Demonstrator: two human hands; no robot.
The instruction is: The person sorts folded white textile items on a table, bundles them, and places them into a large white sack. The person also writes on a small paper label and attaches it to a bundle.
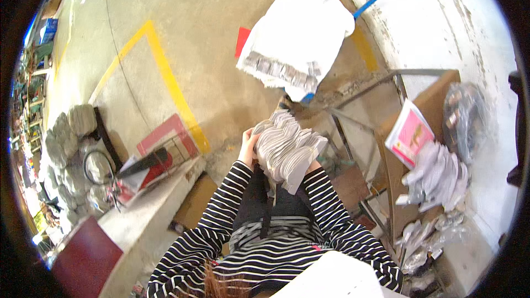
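Observation:
In front of my waist I carry a thick stack of pale grey, thin flat pieces with rounded ends, shaped somewhat like shoe insoles. The pieces fan out in uneven rows. My left hand grips the stack's left side, its thumb along the edge. On the opposite side my right hand supports it, mostly hidden behind the pieces. A similar pile of pale pieces lies on a brown board surface to my right, next to a pink and white booklet.
Ahead stands a blue-framed cart draped with white cloth, bundles along its near edge. A metal-framed table is at the right, with a clear plastic bag. Wrapped bundles and a ledge lie left.

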